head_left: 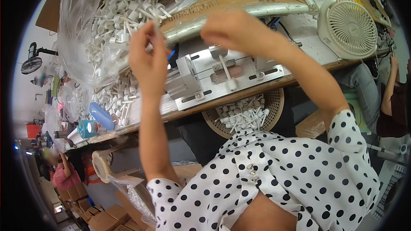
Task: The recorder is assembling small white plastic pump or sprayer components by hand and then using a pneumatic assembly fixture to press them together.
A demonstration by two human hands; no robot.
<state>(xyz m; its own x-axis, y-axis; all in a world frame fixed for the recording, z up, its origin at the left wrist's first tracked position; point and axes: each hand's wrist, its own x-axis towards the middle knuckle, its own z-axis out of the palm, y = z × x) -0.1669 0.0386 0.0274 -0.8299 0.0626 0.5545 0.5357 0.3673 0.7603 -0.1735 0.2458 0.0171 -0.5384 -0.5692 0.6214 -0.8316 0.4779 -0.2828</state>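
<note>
Above the edge of the heaped white plastic caps with stems [124, 17], my left hand [147, 57] is raised with thumb and fingers drawn together. Something pale may be at its fingertips, too blurred to name. My right hand [233, 32] hovers over the far side of a metal fixture [195, 77], fingers curled in. Motion smears it, and whatever it may hold is hidden. On the fixture, one white stemmed plastic part [229, 77] lies with its stem pointing away from me and its cap end toward me.
Below the bench edge sits a round basket [278, 107] of white parts. A silvery wrapped curved bar [265, 10] borders the heap. A white fan [349, 28] stands at right; a blue object [101, 116] and teal tape roll [87, 129] at left. Other people work on both sides.
</note>
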